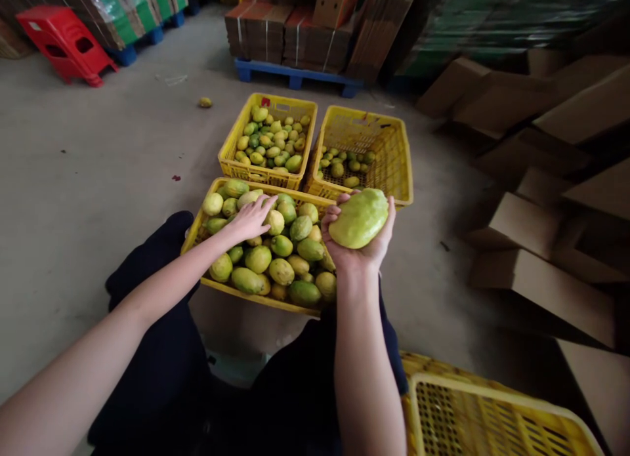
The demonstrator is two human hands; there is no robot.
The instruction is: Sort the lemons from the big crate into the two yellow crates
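My right hand [359, 231] is raised over the right end of the front crate, palm up. Its fingers are wrapped round a large yellow-green oval fruit [361, 218] with a bumpy, shiny skin. The front yellow crate [260, 300] is filled with green and yellow oval fruits [258, 259] of differing sizes. Over the back middle of this crate, my left hand [252, 218] reaches out with its fingers stretched and apart. Its fingertips are on or just above the fruits, and I cannot tell whether they touch.
Behind stand a yellow crate [227, 159] of smaller fruits and another partly filled crate [407, 174]. A further yellow crate [502, 393] is by my right leg. Cardboard boxes [556, 285] lie at right. One fruit [205, 102] and a red stool [66, 44] are on the floor.
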